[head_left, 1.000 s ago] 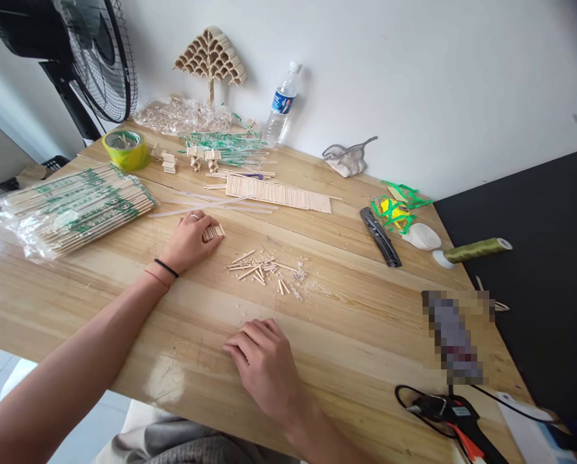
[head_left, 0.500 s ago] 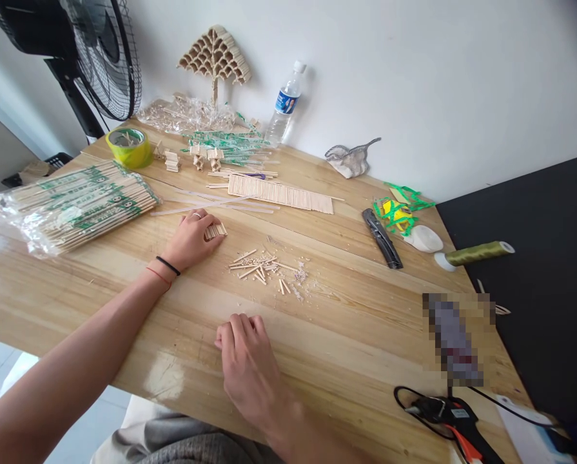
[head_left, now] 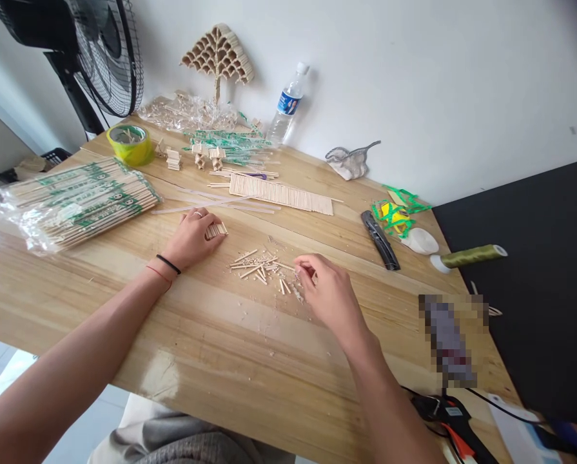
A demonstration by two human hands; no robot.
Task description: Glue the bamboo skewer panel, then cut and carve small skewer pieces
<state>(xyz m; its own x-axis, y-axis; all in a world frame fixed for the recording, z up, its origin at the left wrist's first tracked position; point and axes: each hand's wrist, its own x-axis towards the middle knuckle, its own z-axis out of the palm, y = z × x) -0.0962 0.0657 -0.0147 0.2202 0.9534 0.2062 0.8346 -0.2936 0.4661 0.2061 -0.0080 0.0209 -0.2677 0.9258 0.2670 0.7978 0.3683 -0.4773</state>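
Observation:
My left hand (head_left: pixel 191 240) rests on the table with its fingers closed around a small panel of short wooden sticks (head_left: pixel 215 230), partly hidden under the hand. To its right lies a loose pile of short cut sticks and crumbs (head_left: pixel 256 264). My right hand (head_left: pixel 325 283) is at the right end of that pile, thumb and fingers pinched together. Whatever may be between those fingertips is too small to make out. Beyond both hands lies a long flat panel of sticks (head_left: pixel 278 194) glued side by side, with thin translucent strips (head_left: pixel 211 201) to its left.
Bagged wooden sticks (head_left: pixel 85 200) and yellow tape (head_left: pixel 131 145) lie left. A stick-built tree (head_left: pixel 218 55) and a bottle (head_left: pixel 289 103) stand at the back. Right are a black utility knife (head_left: pixel 380 240), a thread spool (head_left: pixel 469 258) and a glue gun (head_left: pixel 455 419) with its cord.
My right hand has moved from near the table's front edge, forward and to the right, to the end of the stick pile. My left hand has stayed on the small panel.

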